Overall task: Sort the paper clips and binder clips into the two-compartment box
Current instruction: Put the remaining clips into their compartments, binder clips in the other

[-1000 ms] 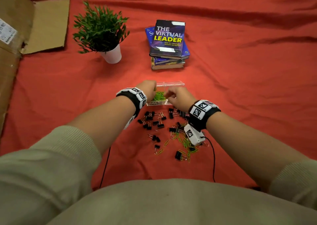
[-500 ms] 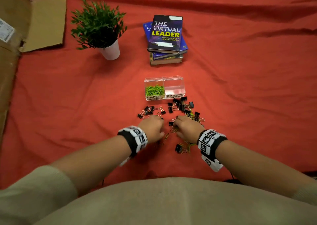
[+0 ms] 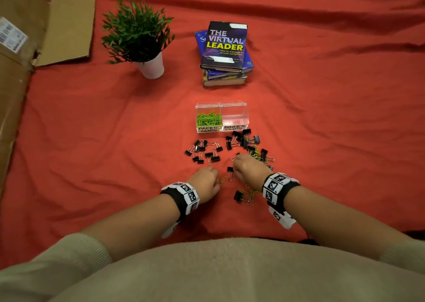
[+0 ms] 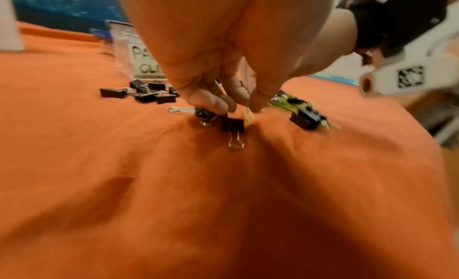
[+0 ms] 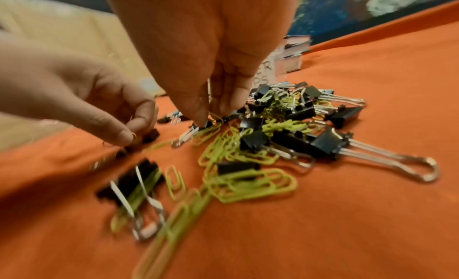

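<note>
The clear two-compartment box (image 3: 234,105) stands on the red cloth; its left side, labelled paper clips, holds green paper clips (image 3: 208,118), and its right side, labelled binder clips, is bare. Black binder clips (image 3: 204,151) and more green paper clips (image 5: 250,182) lie scattered in front of it. My left hand (image 3: 207,178) is down on the cloth, thumb and finger pinching a paper clip (image 5: 134,135) beside a binder clip (image 4: 232,125). My right hand (image 3: 243,164) reaches into the mixed pile and pinches a green paper clip (image 5: 214,116).
A potted plant (image 3: 138,37) and a stack of books (image 3: 225,53) stand behind the box. A cardboard box (image 3: 20,60) lies along the left edge. The red cloth (image 3: 333,140) is wrinkled around the pile.
One second ago both hands were at the box; they have pulled back toward me and come down on the clip pile, each fingering a paper clip.
</note>
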